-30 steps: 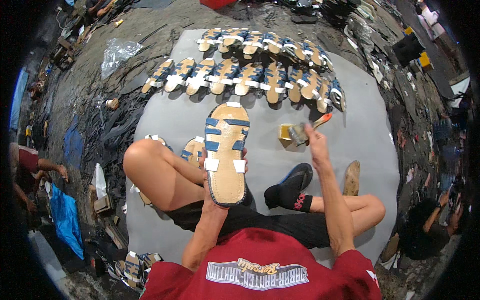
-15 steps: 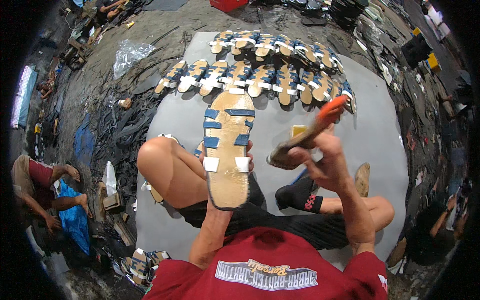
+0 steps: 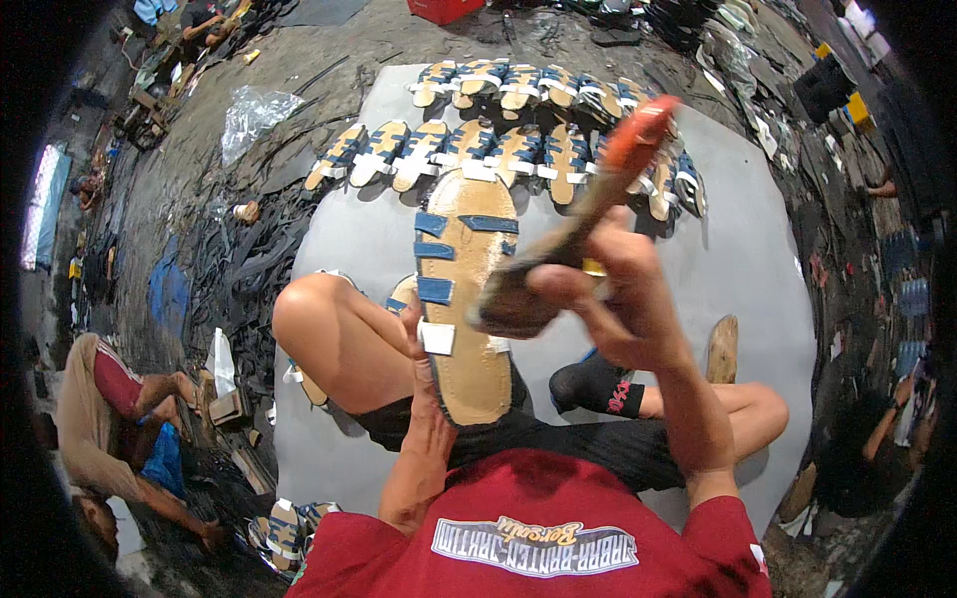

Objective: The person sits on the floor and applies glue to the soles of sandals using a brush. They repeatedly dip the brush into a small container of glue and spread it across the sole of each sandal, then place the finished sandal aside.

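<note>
Both hands [image 3: 424, 344] [image 3: 618, 299] raised, grips closed

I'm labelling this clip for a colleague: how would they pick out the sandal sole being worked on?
On the big grey mat, look in front of the seated person's bare knee. The left hand holds one tan sandal sole upright, with the right hand putting a brush to it. Unlike the rows of sandals lying behind, it is lifted.

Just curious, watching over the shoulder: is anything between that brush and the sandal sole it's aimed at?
Nothing visible. The right hand holds the brush with its bristle end right over the sandal sole, which the left hand props up from below.
</note>
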Motion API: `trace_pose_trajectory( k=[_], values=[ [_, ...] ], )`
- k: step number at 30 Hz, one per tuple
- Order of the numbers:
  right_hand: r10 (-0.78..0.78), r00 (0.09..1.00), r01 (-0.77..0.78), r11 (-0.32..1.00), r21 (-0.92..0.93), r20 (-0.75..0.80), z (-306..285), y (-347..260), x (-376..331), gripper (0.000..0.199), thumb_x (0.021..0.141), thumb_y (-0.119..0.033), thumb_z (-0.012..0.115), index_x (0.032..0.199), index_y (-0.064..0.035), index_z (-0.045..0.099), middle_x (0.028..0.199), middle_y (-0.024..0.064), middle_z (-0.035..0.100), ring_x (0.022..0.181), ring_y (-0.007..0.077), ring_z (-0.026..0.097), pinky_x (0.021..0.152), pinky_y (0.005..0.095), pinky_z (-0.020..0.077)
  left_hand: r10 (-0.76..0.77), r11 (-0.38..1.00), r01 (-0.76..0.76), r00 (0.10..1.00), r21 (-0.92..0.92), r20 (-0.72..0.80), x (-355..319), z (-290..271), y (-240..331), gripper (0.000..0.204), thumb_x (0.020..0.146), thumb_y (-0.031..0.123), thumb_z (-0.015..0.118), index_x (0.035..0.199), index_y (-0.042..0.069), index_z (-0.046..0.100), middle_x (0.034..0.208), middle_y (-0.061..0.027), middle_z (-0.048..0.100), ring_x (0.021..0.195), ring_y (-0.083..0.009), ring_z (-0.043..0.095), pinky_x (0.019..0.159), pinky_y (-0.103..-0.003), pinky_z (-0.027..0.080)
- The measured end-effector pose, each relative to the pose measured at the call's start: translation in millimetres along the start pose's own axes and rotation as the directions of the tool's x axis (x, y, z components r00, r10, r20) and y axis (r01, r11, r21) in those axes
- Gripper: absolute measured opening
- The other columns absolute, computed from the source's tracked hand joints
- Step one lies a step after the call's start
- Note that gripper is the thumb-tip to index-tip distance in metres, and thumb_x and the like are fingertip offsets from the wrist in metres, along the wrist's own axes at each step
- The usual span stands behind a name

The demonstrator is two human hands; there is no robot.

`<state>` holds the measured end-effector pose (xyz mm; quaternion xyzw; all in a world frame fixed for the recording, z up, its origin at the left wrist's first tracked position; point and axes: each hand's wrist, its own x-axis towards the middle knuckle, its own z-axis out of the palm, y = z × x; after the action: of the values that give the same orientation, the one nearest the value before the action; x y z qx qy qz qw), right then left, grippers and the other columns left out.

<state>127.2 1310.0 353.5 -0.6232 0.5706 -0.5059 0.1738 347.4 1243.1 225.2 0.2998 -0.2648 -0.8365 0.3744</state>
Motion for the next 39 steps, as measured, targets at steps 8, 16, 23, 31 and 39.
trace_pose_trajectory(
  k=[8, 16, 23, 31, 39],
  values=[
    [0.259, 0.824, -0.324, 0.945, 0.046, 0.504, 14.7, -13.3, -42.2, 0.037, 0.099, -0.035, 0.073, 0.124, -0.0079, 0.072, 0.114, 0.0138, 0.072, 0.113, 0.0244, 0.06, 0.101, 0.0437, 0.0291, 0.13, 0.97, -0.116, 0.99, -0.215, 0.051, 26.2, 13.7, 24.8, 0.081, 0.1, 0.067, 0.057, 0.151, 0.005, 0.048, 0.133, -0.0218, 0.066, 0.107, -0.0319, 0.072, 0.088, -0.043, 0.064],
    [0.419, 0.906, -0.328, 0.788, 0.521, -0.063, 20.8, 14.5, -21.5, 0.033, 0.106, -0.033, 0.068, 0.112, -0.0005, 0.074, 0.101, 0.0062, 0.077, 0.093, 0.0128, 0.068, 0.086, 0.0327, 0.0519, 0.087, 0.996, -0.082, 0.988, -0.047, 0.126, 24.1, 29.0, 31.9, 0.084, 0.102, 0.069, 0.051, 0.158, 0.007, 0.038, 0.153, -0.0173, 0.05, 0.133, -0.03, 0.057, 0.111, -0.047, 0.053],
    [0.081, 0.995, -0.089, 0.981, 0.174, 0.055, 20.3, -23.2, -39.8, 0.019, 0.095, -0.02, 0.076, 0.105, -0.0038, 0.076, 0.094, 0.0125, 0.073, 0.089, 0.0308, 0.066, 0.093, 0.0422, 0.0396, 0.1, 0.993, -0.1, 0.995, 0.062, 0.002, 21.1, 35.8, 32.2, 0.069, 0.104, 0.062, 0.055, 0.144, 0.006, 0.052, 0.123, -0.0127, 0.068, 0.104, -0.0226, 0.072, 0.091, -0.04, 0.062],
    [0.103, 0.987, -0.107, 0.994, -0.02, -0.12, 43.7, -8.4, -25.3, 0.022, 0.094, -0.024, 0.079, 0.098, -0.0032, 0.074, 0.087, 0.0122, 0.069, 0.082, 0.029, 0.065, 0.082, 0.0399, 0.0425, 0.035, 0.999, -0.035, 0.999, 0.022, 0.01, 24.9, 33.3, 13.8, 0.059, 0.104, 0.052, 0.061, 0.143, 0.007, 0.051, 0.124, -0.0111, 0.067, 0.108, -0.0215, 0.071, 0.094, -0.039, 0.06],
    [0.04, 0.995, -0.054, 0.985, -0.164, -0.089, 31.9, 23.9, -34.4, 0.02, 0.098, -0.019, 0.077, 0.106, -0.0013, 0.076, 0.094, 0.0115, 0.076, 0.083, 0.0236, 0.068, 0.087, 0.0358, 0.05, -0.087, 0.979, 0.097, 0.994, -0.181, 0.058, 14.7, 41.9, 18.3, 0.066, 0.104, 0.058, 0.06, 0.146, 0.007, 0.053, 0.126, -0.0125, 0.07, 0.11, -0.022, 0.071, 0.095, -0.041, 0.062]
  ],
)
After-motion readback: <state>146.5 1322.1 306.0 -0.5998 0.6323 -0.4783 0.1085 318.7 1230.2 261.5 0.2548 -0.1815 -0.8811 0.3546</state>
